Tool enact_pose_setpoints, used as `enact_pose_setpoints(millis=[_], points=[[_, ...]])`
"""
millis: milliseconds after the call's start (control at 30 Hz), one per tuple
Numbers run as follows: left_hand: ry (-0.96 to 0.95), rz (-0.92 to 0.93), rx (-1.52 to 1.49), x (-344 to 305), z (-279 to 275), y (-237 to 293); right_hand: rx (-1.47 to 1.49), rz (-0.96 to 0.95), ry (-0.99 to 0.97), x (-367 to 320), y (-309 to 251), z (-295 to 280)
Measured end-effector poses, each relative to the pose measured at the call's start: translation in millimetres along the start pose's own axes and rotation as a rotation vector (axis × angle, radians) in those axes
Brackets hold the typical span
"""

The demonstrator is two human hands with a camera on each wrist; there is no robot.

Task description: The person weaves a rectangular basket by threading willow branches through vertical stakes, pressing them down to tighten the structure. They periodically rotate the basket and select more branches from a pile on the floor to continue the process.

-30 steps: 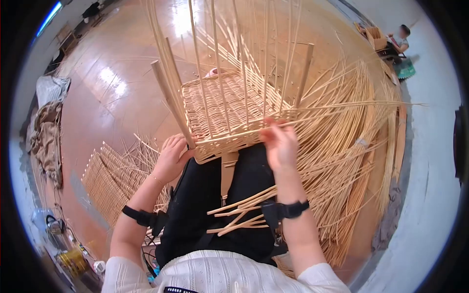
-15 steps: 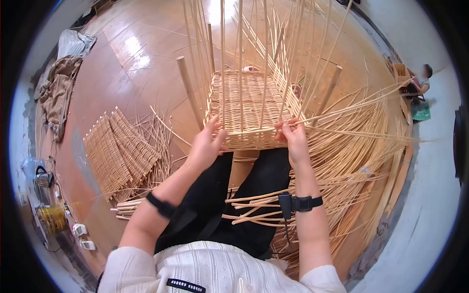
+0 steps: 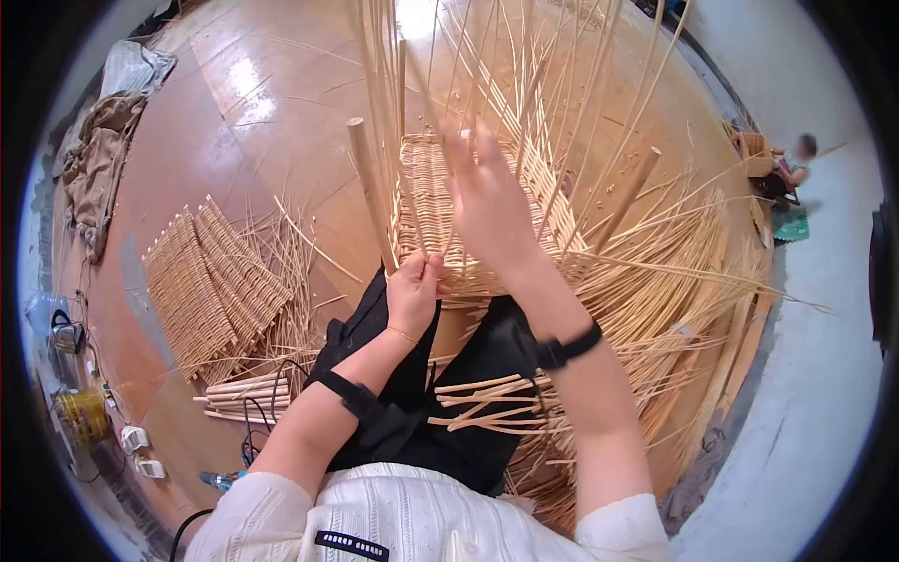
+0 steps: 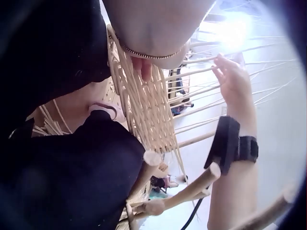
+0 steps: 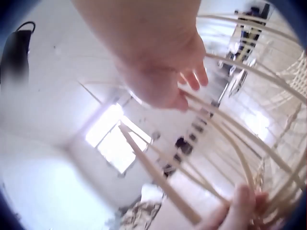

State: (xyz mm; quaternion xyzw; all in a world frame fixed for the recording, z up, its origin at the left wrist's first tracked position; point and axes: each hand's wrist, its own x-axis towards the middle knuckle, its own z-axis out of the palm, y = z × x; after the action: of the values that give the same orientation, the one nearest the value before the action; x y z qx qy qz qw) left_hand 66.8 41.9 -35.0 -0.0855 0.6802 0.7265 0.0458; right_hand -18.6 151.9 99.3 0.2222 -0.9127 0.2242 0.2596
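Observation:
The partly woven wicker basket (image 3: 426, 187) is in front of the knees, with tall rods rising from its edges. At its near left rim, my left hand (image 3: 413, 298) pinches the foot of an upright; thumb and fingers are seen low in the right wrist view. My right hand (image 3: 494, 214) is raised over the basket and blurred in the head view. Between thumb and forefinger it pinches a wicker rod (image 5: 225, 117), which bends down toward my left hand. The left wrist view shows the woven side (image 4: 153, 110) below my left fingers.
Thick wooden posts (image 3: 369, 187) stand at the basket's corners. Loose rods (image 3: 674, 300) spread over the floor at the right. Woven panels (image 3: 215, 290) lie at the left. Cut rod ends (image 3: 482, 398) stick out over the lap. Another person (image 3: 796, 167) sits far right.
My right hand has left the near right rim and risen up and left over the basket with a rod. The left hand has come from the basket's left corner to its near rim.

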Motion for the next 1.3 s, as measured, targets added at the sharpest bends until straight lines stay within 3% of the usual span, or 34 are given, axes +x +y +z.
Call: enact_pose_setpoints(millis=[67,133,167,200,267,333,400,433,467,567,667,733,800,867,900,967,1000,1100,1167,1233,1267,1300], points=[[0.018,-0.040,-0.002,3.8,-1.9,4.6,-0.050,-0.013,0.055,11.0,-0.6,4.7],[0.035,-0.021,0.044,7.7,-11.0,19.7,0.562,0.318,0.025,-3.7,-11.7,-15.8],[0.023,-0.020,0.106,5.5,-16.5,18.9,0.818,0.431,0.209,-18.7,-12.6,-22.8],[0.018,-0.066,-0.090,13.8,-16.1,-2.2,0.739,0.504,0.298,-53.3,4.3,-15.9],[0.029,-0.091,-0.095,17.9,-18.3,-3.1,0.649,0.545,0.389,-101.3,26.5,2.3],[-0.006,-0.106,-0.069,20.7,-23.7,3.5,0.772,0.750,0.586,-121.4,18.9,6.7],[-0.047,-0.114,-0.035,28.0,-23.5,20.0,0.866,0.813,0.618,-119.2,26.9,5.8],[-0.102,-0.266,-0.178,32.2,-24.1,36.7,0.966,0.876,0.647,-116.6,25.1,2.4],[-0.152,-0.420,-0.323,31.3,-24.0,44.9,0.964,0.879,0.649,-121.7,13.5,-3.3],[-0.062,-0.345,-0.238,40.1,-31.8,40.2,0.866,0.720,0.500,-130.9,-33.7,-6.0],[-0.067,-0.386,-0.130,38.0,-52.3,41.1,0.937,0.854,0.457,-131.8,7.8,1.2],[-0.007,0.011,0.195,24.9,-69.1,53.3,0.964,0.860,0.439,-130.6,15.9,1.1],[0.083,0.051,0.256,15.8,-61.0,59.7,0.984,0.883,0.415,-131.1,16.7,1.7],[-0.064,0.268,0.301,12.4,-18.8,57.9,1.080,0.891,0.416,-131.8,13.6,3.3],[-0.061,0.272,0.298,21.0,-9.2,52.7,1.079,0.886,0.414,-128.9,13.9,-2.3],[-0.343,0.164,0.688,43.6,9.8,40.0,1.230,1.019,0.351,-125.8,24.9,-27.4],[-0.348,0.163,0.678,43.3,13.7,37.1,1.092,0.954,0.327,-130.1,41.2,-39.6],[-0.107,0.363,0.605,34.2,20.6,27.1,0.869,0.820,0.176,-110.5,49.3,-54.2],[-0.045,0.366,0.624,31.3,29.0,20.7,0.327,0.271,-0.019,-79.0,43.2,-44.8],[0.021,0.378,0.647,29.2,34.9,17.3,0.157,0.128,0.034,-23.4,15.9,-36.2],[0.063,0.349,0.672,29.9,37.0,16.9,0.159,0.120,0.039,-15.6,16.5,-35.6],[0.110,0.319,0.694,32.2,37.6,21.4,0.390,0.354,-0.040,-8.3,17.7,-35.0]])
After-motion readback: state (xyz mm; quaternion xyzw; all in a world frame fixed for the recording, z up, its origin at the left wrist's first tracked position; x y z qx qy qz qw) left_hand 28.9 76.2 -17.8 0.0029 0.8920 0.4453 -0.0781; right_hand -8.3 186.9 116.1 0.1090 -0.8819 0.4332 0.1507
